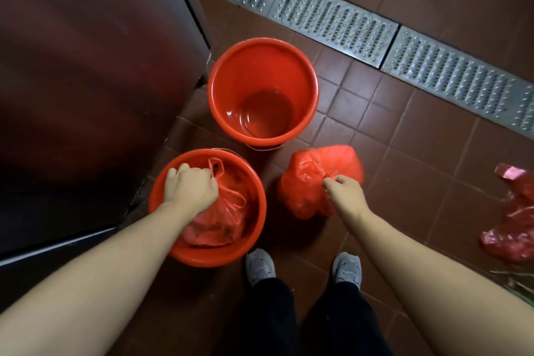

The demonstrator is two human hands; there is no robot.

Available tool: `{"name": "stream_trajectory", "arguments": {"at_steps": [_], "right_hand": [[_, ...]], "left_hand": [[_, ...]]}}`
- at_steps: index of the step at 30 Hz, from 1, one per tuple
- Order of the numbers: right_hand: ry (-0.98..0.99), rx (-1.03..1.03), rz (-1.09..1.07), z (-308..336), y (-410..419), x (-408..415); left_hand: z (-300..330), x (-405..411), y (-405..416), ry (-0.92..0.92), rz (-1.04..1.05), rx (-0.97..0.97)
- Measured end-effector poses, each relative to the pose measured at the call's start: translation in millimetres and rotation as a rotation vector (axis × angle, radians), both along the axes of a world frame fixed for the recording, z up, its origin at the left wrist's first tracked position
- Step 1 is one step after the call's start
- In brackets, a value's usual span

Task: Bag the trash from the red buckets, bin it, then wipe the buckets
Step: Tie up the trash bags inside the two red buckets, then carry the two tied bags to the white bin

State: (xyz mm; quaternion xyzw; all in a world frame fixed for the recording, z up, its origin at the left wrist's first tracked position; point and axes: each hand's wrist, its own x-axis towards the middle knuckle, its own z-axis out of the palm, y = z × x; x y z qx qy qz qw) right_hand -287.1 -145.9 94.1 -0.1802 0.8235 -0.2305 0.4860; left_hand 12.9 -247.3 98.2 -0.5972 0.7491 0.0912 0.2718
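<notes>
Left hand (pixel 189 186) grips the soft bag (pixel 222 217) in the near bucket (pixel 257 211), right hand (pixel 344 192) pinches the knot of the right bag (pixel 306 170) on the floor; both probably light, best lifted by gathered necks.

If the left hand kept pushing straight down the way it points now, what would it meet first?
Most likely the red bag it already grips by the handles, inside the near bucket. The left hand points down into that bucket, so bag first, then probably the bucket floor; depth is unclear.
</notes>
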Motion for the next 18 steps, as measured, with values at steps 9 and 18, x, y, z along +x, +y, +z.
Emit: {"name": "stream_trajectory", "arguments": {"at_steps": [9,18], "right_hand": [[0.099,0.051,0.124,55,-3,-4],[0.174,0.037,0.218,96,3,-8]], "left_hand": [[69,10,29,0.049,0.075,-0.089],[127,4,40,0.121,0.103,-0.205]]}}
